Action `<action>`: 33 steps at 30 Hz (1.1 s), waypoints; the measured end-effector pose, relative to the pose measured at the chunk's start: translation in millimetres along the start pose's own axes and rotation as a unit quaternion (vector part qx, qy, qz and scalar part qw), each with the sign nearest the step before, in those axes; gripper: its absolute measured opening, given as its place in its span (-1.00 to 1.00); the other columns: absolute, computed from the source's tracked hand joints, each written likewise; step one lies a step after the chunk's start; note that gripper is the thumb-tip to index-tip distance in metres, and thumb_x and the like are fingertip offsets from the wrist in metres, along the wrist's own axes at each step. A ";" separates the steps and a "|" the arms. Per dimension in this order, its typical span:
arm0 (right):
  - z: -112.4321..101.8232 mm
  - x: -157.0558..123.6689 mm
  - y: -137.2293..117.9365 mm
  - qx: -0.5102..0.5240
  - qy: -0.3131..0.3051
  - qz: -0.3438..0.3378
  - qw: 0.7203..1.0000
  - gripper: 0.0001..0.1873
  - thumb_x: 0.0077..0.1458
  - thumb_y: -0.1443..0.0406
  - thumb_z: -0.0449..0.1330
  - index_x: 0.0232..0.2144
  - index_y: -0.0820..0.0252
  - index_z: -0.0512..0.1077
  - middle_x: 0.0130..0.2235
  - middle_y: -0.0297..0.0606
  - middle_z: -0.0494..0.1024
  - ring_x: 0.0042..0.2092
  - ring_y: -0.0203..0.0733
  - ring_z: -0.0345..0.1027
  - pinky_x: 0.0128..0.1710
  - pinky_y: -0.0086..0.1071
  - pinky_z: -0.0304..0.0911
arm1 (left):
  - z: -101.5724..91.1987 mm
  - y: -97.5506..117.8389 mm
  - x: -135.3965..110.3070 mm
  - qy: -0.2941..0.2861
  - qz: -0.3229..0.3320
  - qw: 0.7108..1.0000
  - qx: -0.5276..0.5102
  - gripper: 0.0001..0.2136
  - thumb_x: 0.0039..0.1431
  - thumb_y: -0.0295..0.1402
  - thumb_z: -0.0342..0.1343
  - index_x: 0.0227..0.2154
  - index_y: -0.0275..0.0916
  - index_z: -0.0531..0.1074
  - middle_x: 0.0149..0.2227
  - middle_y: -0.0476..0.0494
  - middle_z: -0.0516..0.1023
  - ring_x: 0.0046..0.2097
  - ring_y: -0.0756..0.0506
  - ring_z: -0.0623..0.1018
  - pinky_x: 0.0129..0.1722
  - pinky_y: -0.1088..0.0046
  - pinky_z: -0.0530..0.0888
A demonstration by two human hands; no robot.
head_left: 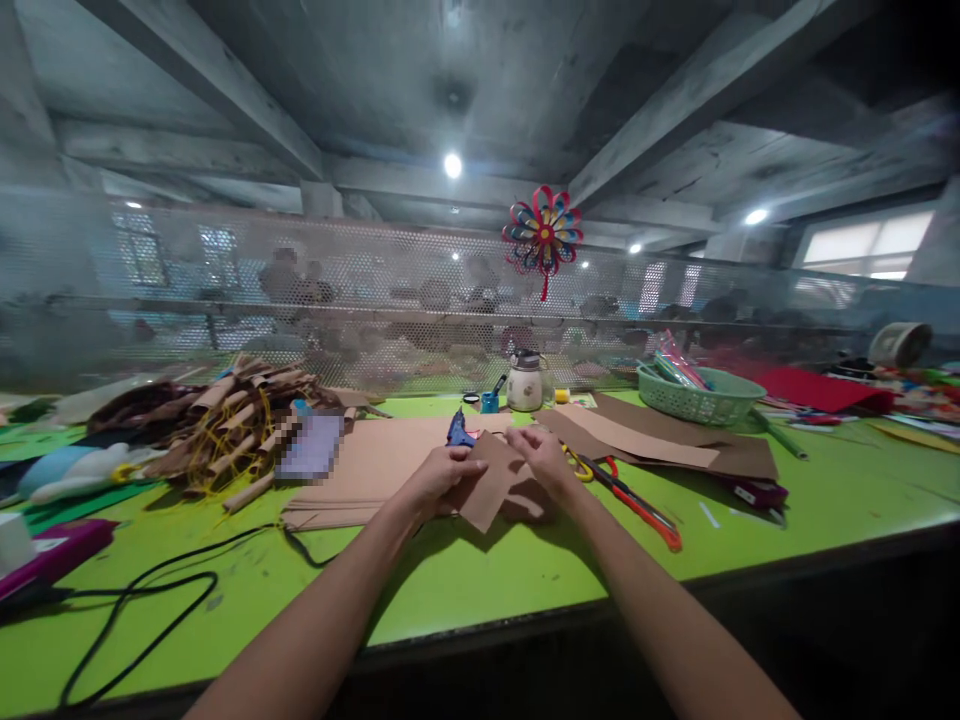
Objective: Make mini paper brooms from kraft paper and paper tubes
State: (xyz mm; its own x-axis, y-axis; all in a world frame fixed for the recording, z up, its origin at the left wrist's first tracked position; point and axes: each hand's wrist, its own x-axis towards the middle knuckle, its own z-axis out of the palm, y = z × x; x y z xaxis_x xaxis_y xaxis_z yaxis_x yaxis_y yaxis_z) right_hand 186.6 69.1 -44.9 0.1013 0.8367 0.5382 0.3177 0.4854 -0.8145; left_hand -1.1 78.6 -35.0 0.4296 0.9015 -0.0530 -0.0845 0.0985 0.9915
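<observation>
A piece of brown paper (484, 490) is held up between both hands above the green table. My left hand (442, 478) grips its left side, thumb on top. At its upper right, my right hand (546, 460) has its fingers pinched together on the paper. Just behind the paper lies a blue glue gun (459, 430). Under and left of the hands spreads a stack of light brown paper sheets (367, 460). Close to the right hand are yellow-handled scissors (579, 464) and an orange-and-black cutter knife (637, 508).
A pile of rolled brown paper (232, 420) stands at left, near a black cable (142, 580). Behind the hands are a white jar (524, 388) and a small blue bottle (490, 402). Brown sheets (660, 440) and a green basket (697, 402) lie at right. A paper flower (545, 235) hangs at the mesh screen.
</observation>
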 end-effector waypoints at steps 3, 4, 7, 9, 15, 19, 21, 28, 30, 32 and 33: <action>1.4 -3.9 -3.9 0.022 -0.060 0.008 0.998 -0.62 -0.03 0.04 0.24 -0.58 0.25 0.52 -0.60 -0.33 0.43 -0.53 -0.27 0.24 -0.51 -0.42 0.15 | 3.3 3.4 -5.1 -0.017 0.007 0.999 0.047 -0.66 -0.31 -0.31 0.42 -0.42 -0.39 0.53 -0.46 -0.24 0.59 -0.47 -0.16 0.55 -0.50 0.43 0.41; 1.0 -4.0 -4.1 0.028 -0.064 0.011 0.997 -0.61 -0.04 0.04 0.25 -0.63 0.25 0.50 -0.64 -0.34 0.40 -0.56 -0.29 0.21 -0.53 -0.43 0.12 | 3.5 4.2 -5.3 -0.016 0.016 0.998 0.057 -0.66 -0.32 -0.30 0.42 -0.44 -0.38 0.53 -0.48 -0.23 0.58 -0.47 -0.15 0.54 -0.50 0.44 0.40; -1.2 -1.4 -4.2 0.051 -0.035 0.012 0.998 -0.61 -0.03 0.04 0.24 -0.61 0.25 0.50 -0.60 -0.33 0.43 -0.51 -0.28 0.24 -0.48 -0.42 0.15 | 0.6 4.6 -1.2 0.016 0.068 0.995 0.068 -0.69 -0.30 -0.28 0.41 -0.49 -0.36 0.51 -0.52 -0.14 0.55 -0.47 -0.09 0.51 -0.46 0.46 0.38; -2.8 1.1 -4.7 0.066 -0.002 0.012 0.998 -0.63 -0.02 0.04 0.23 -0.54 0.25 0.53 -0.53 -0.30 0.48 -0.44 -0.24 0.29 -0.41 -0.39 0.20 | -3.4 3.9 3.1 0.045 0.107 0.991 0.067 -0.70 -0.26 -0.25 0.38 -0.49 -0.35 0.51 -0.50 -0.12 0.55 -0.44 -0.07 0.50 -0.40 0.47 0.38; -5.9 5.5 -3.8 0.068 0.035 0.005 0.997 -0.70 -0.14 0.09 0.31 -0.49 0.25 0.57 -0.44 -0.24 0.53 -0.36 -0.19 0.32 -0.34 -0.34 0.23 | -12.5 2.6 9.1 0.086 0.178 0.976 0.095 -0.68 -0.14 -0.19 0.29 -0.38 -0.35 0.55 -0.37 -0.20 0.56 -0.31 -0.11 0.49 -0.31 0.43 0.38; -8.1 8.4 2.5 0.067 0.034 0.018 0.997 -0.67 -0.20 0.12 0.35 -0.42 0.25 0.60 -0.50 -0.27 0.52 -0.45 -0.23 0.29 -0.46 -0.37 0.19 | -13.7 2.6 11.9 0.122 0.232 0.954 0.145 -0.79 -0.18 -0.26 0.27 -0.46 -0.29 0.58 -0.40 -0.14 0.51 -0.29 -0.11 0.46 -0.28 0.42 0.37; -8.1 8.6 5.0 0.082 0.017 0.029 0.996 -0.64 -0.20 0.11 0.35 -0.38 0.26 0.60 -0.61 -0.33 0.47 -0.56 -0.29 0.23 -0.54 -0.40 0.14 | -14.3 1.4 14.7 0.145 0.262 0.940 0.162 -0.82 -0.19 -0.29 0.25 -0.47 -0.25 0.59 -0.41 -0.09 0.44 -0.29 -0.10 0.44 -0.28 0.42 0.36; -3.8 2.1 1.0 0.176 -0.049 0.047 0.982 -0.59 -0.11 0.03 0.34 -0.33 0.25 0.58 -0.54 -0.25 0.57 -0.58 -0.27 0.35 -0.54 -0.39 0.22 | -21.1 -4.8 25.3 0.179 0.293 0.923 0.175 -0.81 -0.16 -0.29 0.23 -0.42 -0.18 0.62 -0.48 -0.01 0.30 -0.41 -0.03 0.38 -0.38 0.48 0.35; -4.0 2.0 0.5 0.197 -0.043 0.046 0.978 -0.61 -0.12 0.04 0.36 -0.35 0.24 0.58 -0.46 -0.21 0.61 -0.47 -0.20 0.45 -0.43 -0.35 0.31 | -22.8 -4.3 26.0 0.176 0.288 0.927 0.164 -0.77 -0.11 -0.27 0.21 -0.34 -0.19 0.62 -0.45 -0.03 0.36 -0.39 -0.03 0.42 -0.38 0.48 0.37; -4.7 3.0 1.5 0.216 -0.038 0.047 0.975 -0.61 -0.12 0.04 0.37 -0.35 0.24 0.57 -0.41 -0.18 0.63 -0.40 -0.15 0.49 -0.33 -0.30 0.36 | -22.4 -2.5 24.2 0.165 0.276 0.935 0.148 -0.69 -0.05 -0.24 0.20 -0.23 -0.24 0.60 -0.44 -0.07 0.44 -0.39 -0.04 0.45 -0.38 0.48 0.38; -5.1 3.6 2.3 0.224 -0.037 0.048 0.973 -0.61 -0.12 0.04 0.37 -0.35 0.24 0.57 -0.38 -0.17 0.63 -0.37 -0.14 0.50 -0.29 -0.28 0.37 | -21.1 -1.2 22.2 0.153 0.266 0.941 0.139 -0.63 -0.03 -0.23 0.19 -0.15 -0.28 0.57 -0.45 -0.07 0.47 -0.41 -0.03 0.47 -0.40 0.48 0.39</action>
State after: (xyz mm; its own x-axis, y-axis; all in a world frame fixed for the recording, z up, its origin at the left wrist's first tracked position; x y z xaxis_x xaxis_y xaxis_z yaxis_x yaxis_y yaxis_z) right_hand 192.5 71.9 -43.8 0.0369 0.8915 0.4516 -0.1349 0.4522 -0.8817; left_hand -10.5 107.4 -39.9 0.1096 0.8751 0.4713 0.0427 -0.4779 0.8774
